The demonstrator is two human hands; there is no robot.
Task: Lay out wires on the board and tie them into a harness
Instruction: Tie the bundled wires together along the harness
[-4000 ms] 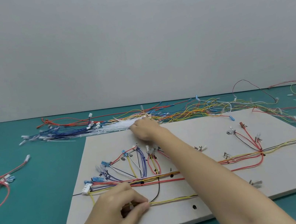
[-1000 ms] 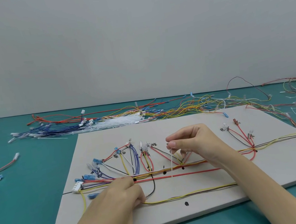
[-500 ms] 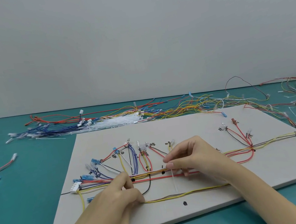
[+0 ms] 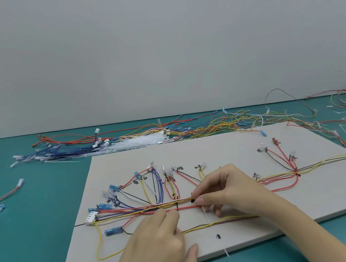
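The right hand (image 4: 227, 192) pinches a thin white tie (image 4: 205, 215) that hangs down, crossing the wires (image 4: 174, 203) running sideways. The left hand (image 4: 158, 230), fingers curled, presses those wires just beside it.

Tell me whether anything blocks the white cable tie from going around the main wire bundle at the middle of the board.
Nothing visible blocks it. The right hand already pinches the thin white plastic cable tie right at the horizontal bundle of red and yellow wires; its tail hangs below onto the pale grey board. The left hand rests beside it, left of that spot.
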